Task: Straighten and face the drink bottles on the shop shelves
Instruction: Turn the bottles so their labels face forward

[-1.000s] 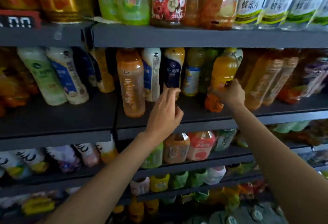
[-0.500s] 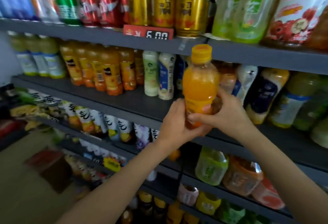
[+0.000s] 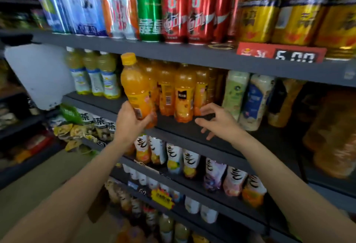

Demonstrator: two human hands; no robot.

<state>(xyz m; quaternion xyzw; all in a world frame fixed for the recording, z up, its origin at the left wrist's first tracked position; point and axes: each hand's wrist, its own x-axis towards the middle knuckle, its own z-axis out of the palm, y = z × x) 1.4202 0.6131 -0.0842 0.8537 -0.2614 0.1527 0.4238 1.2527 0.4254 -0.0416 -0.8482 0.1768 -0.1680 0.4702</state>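
Nearest to us, two bare forearms reach up from the bottom edge toward the dark shelf (image 3: pixel 192 127) that carries the orange bottles. Our left hand (image 3: pixel 129 125) has its grip closed around the lower part of an orange juice bottle (image 3: pixel 136 90) with a yellow cap; the bottle is held clear of the shelf, tilted with its cap leaning left, just left of the row of matching orange bottles (image 3: pixel 183 92). Our right hand (image 3: pixel 217 121) hovers over the shelf's front edge, right of that row, its grip wide with fingers spread and holding nothing.

The row of orange bottles stands upright on the shelf, their labels turned different ways; we cannot read most of them through the blur. Left of the held bottle stand three pale yellow-green bottles (image 3: pixel 94 75) with blue and white labels. Right of the orange row stand a pale green bottle (image 3: pixel 235 92) and a white bottle with a blue label (image 3: pixel 256 98).

Below that shelf sits a row of white-labelled bottles (image 3: pixel 179 158). Above it, cans line the top shelf: blue cans (image 3: pixel 77 9), a green can (image 3: pixel 150 11), red cans (image 3: pixel 188 13) and gold cans (image 3: pixel 289 15), with a red price tag (image 3: pixel 279 55) under the gold ones.
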